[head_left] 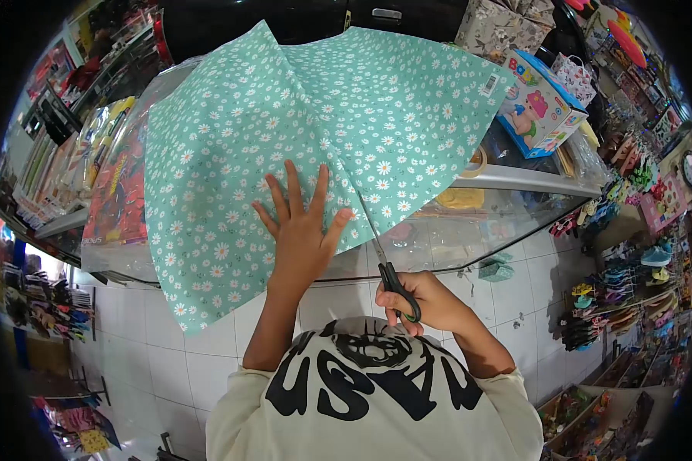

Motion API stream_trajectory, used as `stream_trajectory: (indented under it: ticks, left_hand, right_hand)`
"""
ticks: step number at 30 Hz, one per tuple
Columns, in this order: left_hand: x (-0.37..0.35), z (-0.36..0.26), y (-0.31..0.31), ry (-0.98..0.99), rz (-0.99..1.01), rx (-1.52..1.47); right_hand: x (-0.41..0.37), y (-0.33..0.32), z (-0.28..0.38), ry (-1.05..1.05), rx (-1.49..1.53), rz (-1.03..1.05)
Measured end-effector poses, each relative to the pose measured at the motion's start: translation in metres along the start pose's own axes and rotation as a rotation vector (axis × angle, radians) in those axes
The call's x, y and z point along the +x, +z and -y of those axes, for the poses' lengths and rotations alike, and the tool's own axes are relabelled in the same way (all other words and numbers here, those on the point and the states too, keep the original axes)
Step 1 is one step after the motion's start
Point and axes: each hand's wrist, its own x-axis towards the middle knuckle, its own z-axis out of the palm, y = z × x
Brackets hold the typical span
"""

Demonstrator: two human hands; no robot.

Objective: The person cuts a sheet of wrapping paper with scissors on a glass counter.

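Note:
A large sheet of green paper (231,138) with white daisies lies over the glass counter, its front corner hanging past the edge. My left hand (300,230) rests flat on the paper, fingers spread, left of the cut. My right hand (423,301) is closed round the black handles of the scissors (388,276). Their blades point forward along a slit in the paper, which runs up from its front edge. A barcode label (490,84) shows near the paper's right corner.
A boxed baby toy (542,107) stands on the counter's right, beside a floral bag (500,27). A tape roll (475,163) lies partly under the paper's right edge. Red plastic packets (115,192) lie at left. Racks of small goods (615,300) hang at right.

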Motion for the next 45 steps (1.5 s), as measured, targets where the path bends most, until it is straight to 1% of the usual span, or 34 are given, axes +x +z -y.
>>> stream_trajectory:
  ticks: [11, 20, 32, 45]
  left_hand:
    - [0.0001, 0.0006, 0.0008, 0.009, -0.01, 0.01]
    - [-0.0006, -0.0026, -0.0008, -0.005, 0.015, 0.032]
    - [-0.0005, -0.0021, -0.0003, -0.005, 0.019, 0.035]
    - [-0.0003, -0.0016, -0.0002, 0.006, 0.015, 0.037]
  right_hand:
    - [-0.0018, -0.0013, 0.0042, 0.034, -0.058, -0.038]
    - [-0.0006, -0.0001, 0.0, 0.038, -0.012, -0.048]
    - [-0.0004, 0.0017, -0.0006, -0.006, -0.016, -0.048]
    - [-0.0002, -0.0034, 0.0071, 0.022, -0.104, -0.052]
